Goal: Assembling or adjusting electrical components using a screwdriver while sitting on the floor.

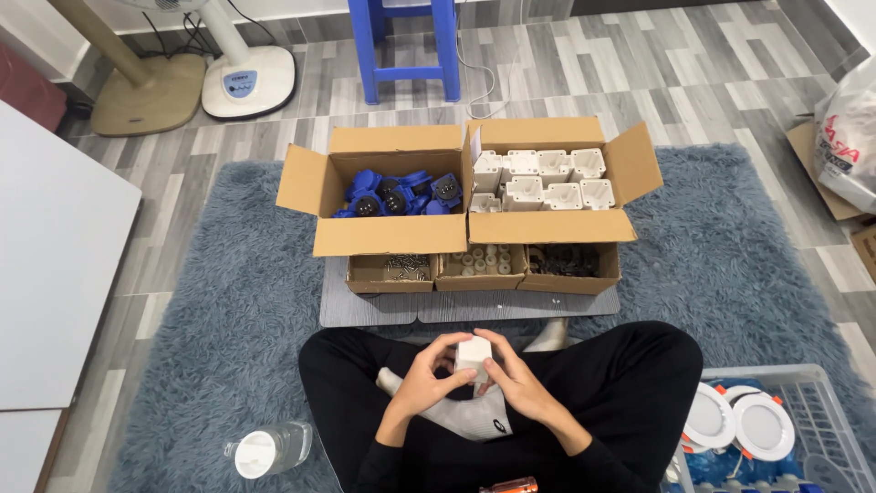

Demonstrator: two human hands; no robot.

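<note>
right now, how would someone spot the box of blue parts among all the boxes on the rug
On the grey rug stand two big open cardboard boxes side by side. The left box holds blue plugs; its neighbour holds white housings, and the three small trays in front hold small loose parts.

grey wood-pattern floor (639, 64), bearing: shaggy blue-grey rug (228, 301); blue stool (408, 46); white fan base (248, 80); tan round stand base (151, 94); white plastic bag (849, 137). on the rug: grey mat (365, 310) under open cardboard boxes (392, 233); clear bottle with white cap (271, 449), lying on its side; wire basket (803, 393).
</note>
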